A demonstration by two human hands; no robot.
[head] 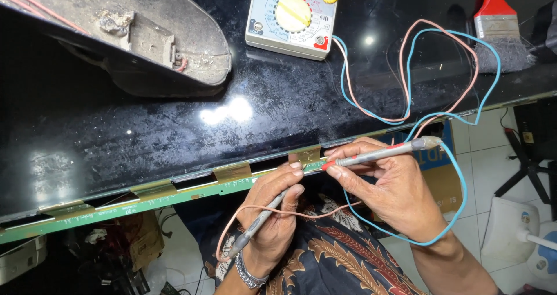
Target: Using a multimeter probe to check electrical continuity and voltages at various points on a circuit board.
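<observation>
**Two probes at the green board edge**

Patterned shirt (342,260), dark with orange leaf print, fills the bottom of the head view, nearest the camera.

Black panel (174,126): large, glossy, dusty; lies flat as the worktop surface, its near edge running from lower left up to the right.

Green circuit strip (145,201): long and narrow, fixed along that near edge, same long axis as the edge; gold ribbon tabs (232,172) join it to the panel.

Right hand (394,196): fingers closed around a grey probe with red tip (377,154). Probe axis nearly level, tip pointing left onto the strip, just beside the left fingertips; blue lead trails from its rear.

Left hand (272,213): fingers pinched on a second grey probe (261,222). Axis slants from lower left up to the right, tip towards the strip, hidden by the fingertips; pink lead loops below.

Both tips meet the strip close together, hands near touching.

Analogue multimeter (293,17): yellow dial, at the far side, well apart.

Red-handled brush (498,25): far right.
</observation>
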